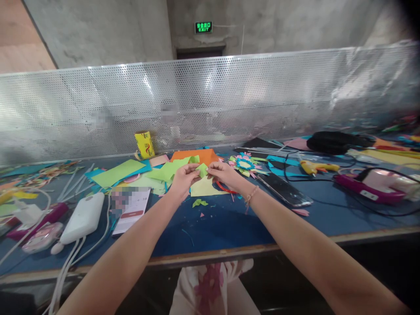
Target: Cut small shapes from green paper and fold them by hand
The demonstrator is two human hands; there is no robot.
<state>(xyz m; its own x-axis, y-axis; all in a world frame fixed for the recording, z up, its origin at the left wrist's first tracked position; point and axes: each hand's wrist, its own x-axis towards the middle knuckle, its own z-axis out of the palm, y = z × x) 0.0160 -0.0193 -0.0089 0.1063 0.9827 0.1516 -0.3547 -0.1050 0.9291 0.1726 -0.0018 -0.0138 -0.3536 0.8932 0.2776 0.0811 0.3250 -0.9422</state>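
Note:
Between my two hands, above the middle of the blue table, is a small piece of light green paper point(203, 170). My left hand point(185, 178) pinches its left side. The fingers of my right hand point(225, 173) are closed on the right side of the same piece. Under the hands lies a pale yellow sheet point(204, 189), with an orange sheet point(197, 155) behind it. A red ring-like thing point(226, 189) shows partly beneath my right hand. Green paper scraps point(199, 203) lie on the table just in front.
To the left are a phone point(133, 214), a white power bank point(83, 217) with cables and a yellow packet point(144, 145). A paper flower point(245, 162), a dark phone point(285, 189), a yellow glue gun point(317, 167) and a purple power strip point(370, 191) lie right. A perforated metal panel point(210, 100) stands behind.

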